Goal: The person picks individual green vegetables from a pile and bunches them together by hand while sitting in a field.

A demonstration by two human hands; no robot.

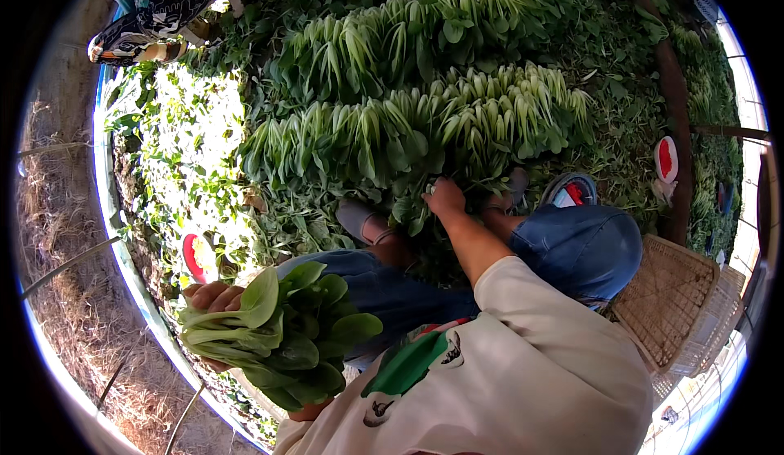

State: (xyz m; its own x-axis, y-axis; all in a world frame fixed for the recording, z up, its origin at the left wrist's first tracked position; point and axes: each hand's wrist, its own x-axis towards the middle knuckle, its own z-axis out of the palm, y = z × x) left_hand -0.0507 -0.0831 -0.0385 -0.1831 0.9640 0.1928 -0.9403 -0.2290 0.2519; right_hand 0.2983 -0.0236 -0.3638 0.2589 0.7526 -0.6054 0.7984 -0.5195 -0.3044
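Note:
My left hand [214,297], at the lower left, is closed around the pale stems of a bunch of leafy greens [288,338], its broad leaves pointing right. My right hand [446,196] reaches down between my feet, just below the nearer row of greens. Its fingers are closed on a leafy green plant [418,211], though the grip is partly hidden. In front of me, pale stems up, lie a nearer row of cut greens [367,130] and a farther row of greens [343,44].
Woven plastic crates [667,302] stand at the right. Red-and-white round objects lie at the left [199,258] and right [666,160]. A brown pole [672,106] runs along the right. Another person [162,14] is at the upper left. Loose leaves surround my shoes [358,219].

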